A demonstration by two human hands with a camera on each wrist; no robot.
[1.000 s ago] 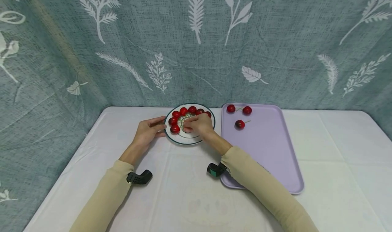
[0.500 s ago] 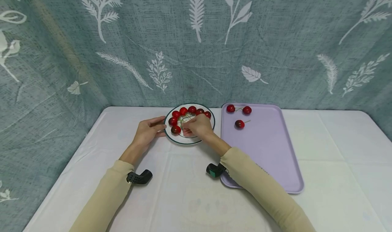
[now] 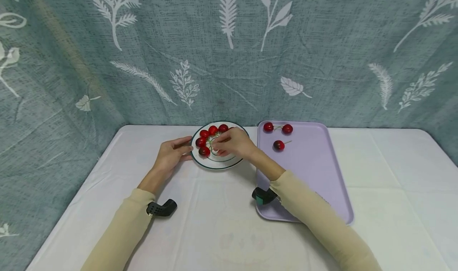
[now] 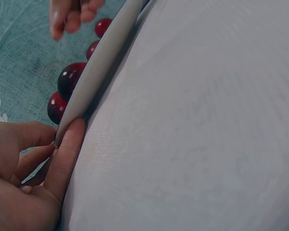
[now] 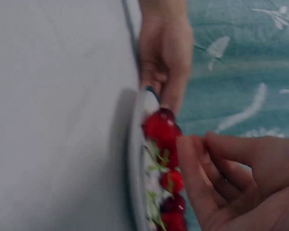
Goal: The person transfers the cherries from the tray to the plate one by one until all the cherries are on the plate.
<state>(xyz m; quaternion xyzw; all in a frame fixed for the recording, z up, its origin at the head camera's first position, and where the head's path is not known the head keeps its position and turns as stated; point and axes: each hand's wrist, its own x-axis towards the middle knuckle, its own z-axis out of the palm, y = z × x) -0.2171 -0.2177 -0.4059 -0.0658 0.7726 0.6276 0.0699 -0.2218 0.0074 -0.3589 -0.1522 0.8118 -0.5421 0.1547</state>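
A white plate with a dark green rim bears several red cherries in an arc, their green stems pointing inward. My left hand pinches the plate's left edge between thumb and fingers, as the left wrist view shows at the plate's side. Over the right part of the plate hovers my right hand, hiding some cherries there. In the right wrist view the right hand has loosely bent fingers, a gap to the thumb and nothing between them, close beside the cherries.
A lilac tray lies right of the plate, with three stemmed cherries near its far end. My right forearm crosses its near left part. A white cloth covers the table, and a blue-green leaf-patterned curtain hangs behind.
The right hand has come away from the lowest left cherry, lifting and shifting slightly right, its forearm moving right too. That cherry has shifted slightly. The left hand stays at the plate's edge.
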